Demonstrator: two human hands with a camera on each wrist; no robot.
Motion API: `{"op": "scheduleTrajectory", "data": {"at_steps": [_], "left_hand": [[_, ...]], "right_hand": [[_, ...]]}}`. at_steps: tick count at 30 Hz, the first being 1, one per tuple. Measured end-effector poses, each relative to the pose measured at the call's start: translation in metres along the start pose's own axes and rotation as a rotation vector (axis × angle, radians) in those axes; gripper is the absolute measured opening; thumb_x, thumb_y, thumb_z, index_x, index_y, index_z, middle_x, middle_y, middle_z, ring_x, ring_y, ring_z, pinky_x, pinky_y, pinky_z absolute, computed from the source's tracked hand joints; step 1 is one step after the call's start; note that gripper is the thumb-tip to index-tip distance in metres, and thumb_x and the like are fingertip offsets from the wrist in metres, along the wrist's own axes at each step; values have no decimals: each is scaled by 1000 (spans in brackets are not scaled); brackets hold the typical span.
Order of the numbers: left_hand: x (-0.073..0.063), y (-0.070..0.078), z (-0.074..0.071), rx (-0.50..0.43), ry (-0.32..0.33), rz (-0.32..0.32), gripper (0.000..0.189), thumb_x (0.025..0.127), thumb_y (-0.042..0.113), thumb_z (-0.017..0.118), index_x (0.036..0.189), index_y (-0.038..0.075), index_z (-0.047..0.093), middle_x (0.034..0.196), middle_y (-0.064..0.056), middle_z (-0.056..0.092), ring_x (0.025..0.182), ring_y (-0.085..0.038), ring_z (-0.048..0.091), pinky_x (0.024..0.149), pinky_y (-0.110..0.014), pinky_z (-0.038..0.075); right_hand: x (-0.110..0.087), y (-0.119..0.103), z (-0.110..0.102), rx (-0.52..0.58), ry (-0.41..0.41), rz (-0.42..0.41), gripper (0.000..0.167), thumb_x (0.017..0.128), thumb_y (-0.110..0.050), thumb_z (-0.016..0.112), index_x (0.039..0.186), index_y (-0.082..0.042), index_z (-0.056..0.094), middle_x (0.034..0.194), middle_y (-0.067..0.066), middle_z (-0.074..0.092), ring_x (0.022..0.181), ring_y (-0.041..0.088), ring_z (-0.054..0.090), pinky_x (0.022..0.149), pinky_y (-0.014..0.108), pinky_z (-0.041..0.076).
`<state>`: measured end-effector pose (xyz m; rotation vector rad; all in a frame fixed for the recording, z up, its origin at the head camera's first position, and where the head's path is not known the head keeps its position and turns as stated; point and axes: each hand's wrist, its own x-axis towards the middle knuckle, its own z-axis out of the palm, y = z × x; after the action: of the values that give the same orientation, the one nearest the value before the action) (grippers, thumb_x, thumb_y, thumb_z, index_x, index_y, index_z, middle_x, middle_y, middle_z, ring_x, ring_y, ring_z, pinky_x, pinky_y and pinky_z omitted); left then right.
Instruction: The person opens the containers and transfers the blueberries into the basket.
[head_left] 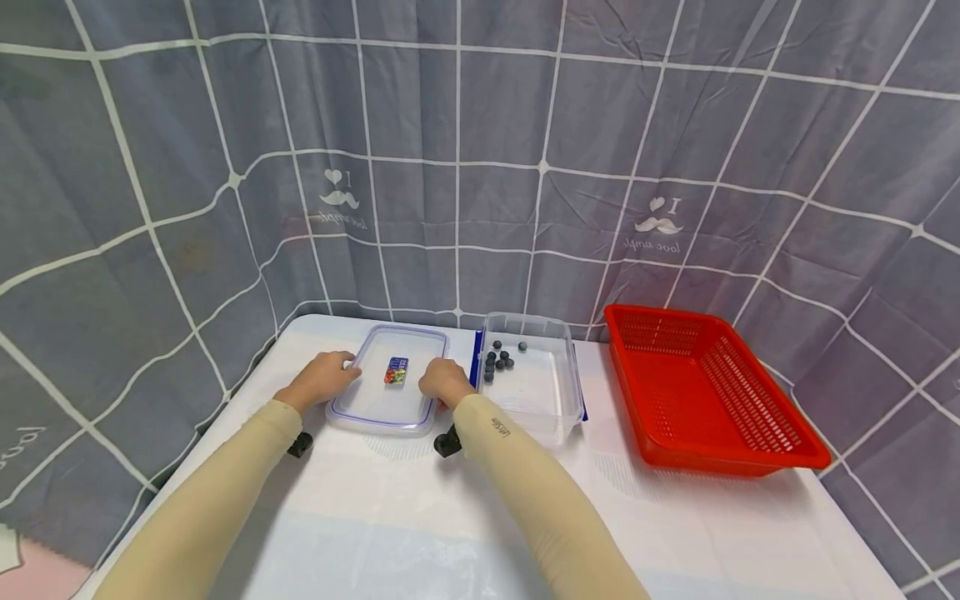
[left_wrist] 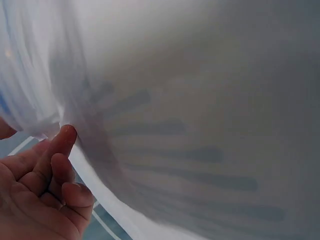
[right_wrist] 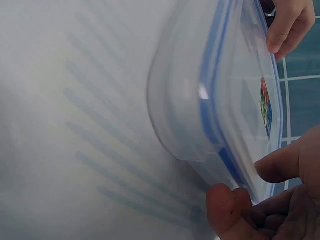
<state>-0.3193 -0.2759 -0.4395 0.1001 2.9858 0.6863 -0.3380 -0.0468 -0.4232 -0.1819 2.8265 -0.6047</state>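
A clear plastic food container (head_left: 386, 417) with a blue-lined lid lies on the table, a small picture label (head_left: 396, 371) on its top. My left hand (head_left: 324, 379) grips its left edge; curled fingers show at the edge in the left wrist view. On the opposite edge is my right hand (head_left: 446, 382), its thumb on the lid's rim and its fingers bent below in the right wrist view. Just right of that hand stands an open clear container (head_left: 536, 392) with blue side flaps. Several dark blueberries (head_left: 500, 364) lie in its left part.
A red plastic basket (head_left: 720, 400) stands at the right of the white-covered table (head_left: 360, 525). Behind the table and along its sides hangs a grey curtain (head_left: 495, 208) with white grid lines. Each wrist carries a small black device (head_left: 447, 442).
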Motion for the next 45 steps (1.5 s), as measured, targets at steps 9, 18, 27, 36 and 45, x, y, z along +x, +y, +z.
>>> {"op": "scheduleTrajectory", "data": {"at_steps": [9,18,27,36,45], "left_hand": [[2,10,6,48,33,-7,55,102,26,49,140,-13,48,142,-34,50,134,-51,45,112,-59,35],[3,17,11,71,32,-23,55,99,25,50,137,-15,50,138,-35,53,130,-51,48,109,-59,39],[3,26,8,112,147,15,48,92,22,54,124,-14,59,115,-33,62,109,-47,58,90,-59,48],[8,55,10,93,210,62,46,95,24,55,124,-12,62,119,-31,61,115,-48,55,94,-60,47],[14,94,12,-17,219,148,44,93,23,55,125,-6,63,103,-21,69,94,-33,65,82,-50,52]], "right_hand": [[1,7,0,-13,13,-10,25,96,-16,59,109,3,70,106,22,70,41,14,57,40,25,48],[-7,12,-5,4,22,-4,23,96,-16,62,108,1,70,101,19,69,46,15,61,41,24,48],[-18,12,-21,39,66,-108,16,94,-14,61,82,-3,65,84,14,69,47,17,64,43,24,45],[-34,16,-40,52,79,-185,33,97,-21,59,119,0,69,97,11,75,49,11,60,63,26,51],[-46,28,-63,167,99,-228,36,99,-22,60,129,-4,67,118,13,73,54,13,68,62,24,53]]}}
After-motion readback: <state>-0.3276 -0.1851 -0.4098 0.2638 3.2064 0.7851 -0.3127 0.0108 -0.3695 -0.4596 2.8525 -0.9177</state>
